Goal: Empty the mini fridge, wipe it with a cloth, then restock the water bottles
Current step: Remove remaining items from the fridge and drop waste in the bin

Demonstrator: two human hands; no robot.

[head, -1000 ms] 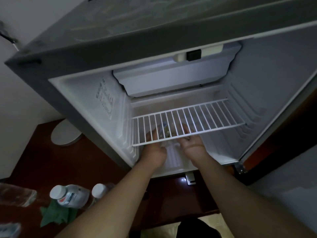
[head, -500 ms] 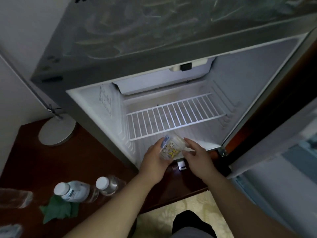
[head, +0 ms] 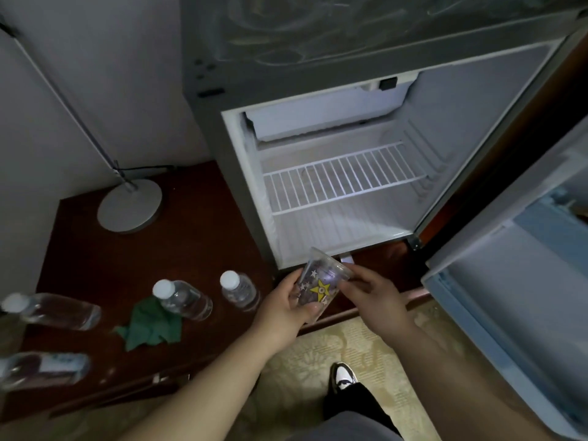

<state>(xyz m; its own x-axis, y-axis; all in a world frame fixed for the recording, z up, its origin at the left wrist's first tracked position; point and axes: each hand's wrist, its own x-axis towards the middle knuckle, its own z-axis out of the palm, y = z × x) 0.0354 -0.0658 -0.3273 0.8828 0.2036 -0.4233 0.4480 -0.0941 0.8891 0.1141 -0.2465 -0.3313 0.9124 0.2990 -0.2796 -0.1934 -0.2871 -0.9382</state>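
Left hand [head: 286, 308] is gripping a clear star-printed cup [head: 321, 286], fingers and thumb curling round its body, tilted over the tabletop's [head: 95, 249] front edge, just before the mini fridge [head: 222, 43]. At the tabletop's left edge, the far-left bottle [head: 54, 308] and the front-left bottle [head: 41, 370] are showing tilted; the wide lens makes their pose hard to tell. Lamp base [head: 130, 205] is sitting near the back edge. Green cloth [head: 149, 326] is lying crumpled toward the front edge, with the cloth-side bottle [head: 181, 299] touching its top. Fridge-side bottle [head: 240, 289] is standing just beside the left hand, white cap up. Right hand [head: 372, 297] is pinching the cup's rim end. Behind the hands, the fridge is standing open, wire shelf [head: 343, 179] spanning its middle. Fridge door [head: 509, 281] is swinging wide at right.
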